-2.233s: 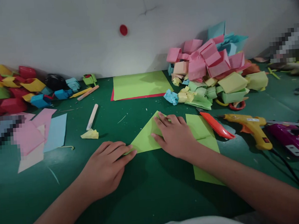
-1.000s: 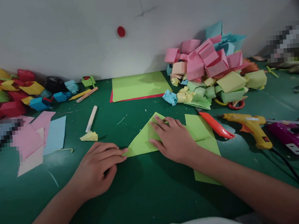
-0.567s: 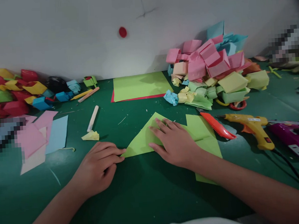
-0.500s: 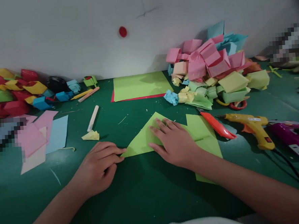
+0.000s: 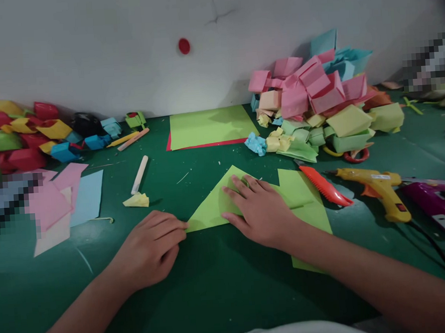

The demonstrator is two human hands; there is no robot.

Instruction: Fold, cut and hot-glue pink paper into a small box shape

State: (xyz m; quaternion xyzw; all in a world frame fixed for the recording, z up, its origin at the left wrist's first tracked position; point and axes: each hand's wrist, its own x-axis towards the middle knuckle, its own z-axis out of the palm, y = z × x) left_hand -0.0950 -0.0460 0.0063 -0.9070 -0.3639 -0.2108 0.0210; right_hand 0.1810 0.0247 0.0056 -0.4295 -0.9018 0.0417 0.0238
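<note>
A light green paper (image 5: 210,207), folded to a triangle, lies on the green table (image 5: 229,281). My left hand (image 5: 154,248) has its fingers pressed together on the paper's left corner. Flat on the paper's right half rests my right hand (image 5: 263,209), its fingers spread. A second green sheet (image 5: 304,184) lies partly under my right hand and forearm. Just beyond it is a red-orange cutter (image 5: 325,186).
Farther right are a yellow glue gun (image 5: 382,182) with a black cord and a purple power strip (image 5: 436,206). Folded paper pieces (image 5: 312,90) are heaped by the wall. Green and red sheets (image 5: 212,127) lie at the back; pink and blue papers (image 5: 86,197) lie left.
My left fingers have drawn closer together at the paper's left corner. My right hand stays spread on the paper. The whole view has shifted slightly.
</note>
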